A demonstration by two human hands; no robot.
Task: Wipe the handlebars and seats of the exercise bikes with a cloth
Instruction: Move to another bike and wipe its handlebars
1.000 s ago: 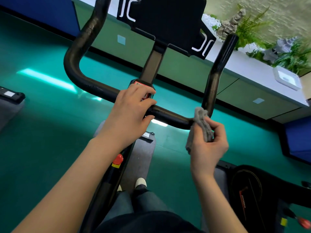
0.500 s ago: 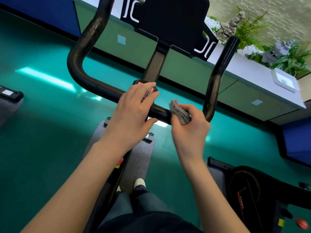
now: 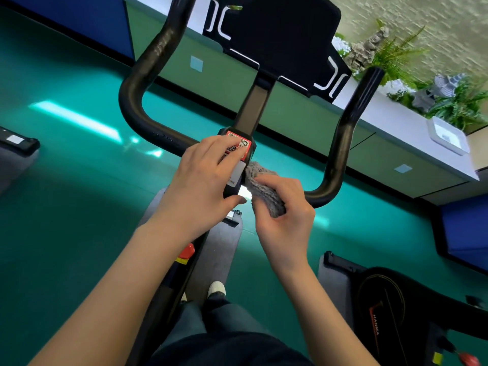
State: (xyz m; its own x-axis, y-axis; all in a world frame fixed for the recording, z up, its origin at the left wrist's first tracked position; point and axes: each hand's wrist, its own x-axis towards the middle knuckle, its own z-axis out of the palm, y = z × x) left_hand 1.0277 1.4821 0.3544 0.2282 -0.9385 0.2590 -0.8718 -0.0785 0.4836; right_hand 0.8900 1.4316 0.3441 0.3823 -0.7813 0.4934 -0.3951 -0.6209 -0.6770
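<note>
Teal gym floor [image 3: 66,194] | left hand [image 3: 208,178] grips black tubular handlebar [image 3: 340,143] | right hand [image 3: 287,215] clutches fuzzy grey cloth [image 3: 264,192] | best: wrap bar fully, press firmly

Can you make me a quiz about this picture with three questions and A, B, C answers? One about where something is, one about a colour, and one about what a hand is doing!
1. Where is the cloth?
A. In a bucket.
B. In the right hand, at the handlebar.
C. On a chair.

2. What colour is the handlebar?
A. Red.
B. White.
C. Black.

3. What is the left hand doing?
A. Gripping the middle of the handlebar.
B. Hanging by the person's side.
C. Holding a bottle.

Answers:
1 B: the right hand's fingers curl round the grey cloth right at the bar.
2 C: the whole curved tube is black.
3 A: its fingers lie over the bar's middle and the thumb hooks under.
</note>
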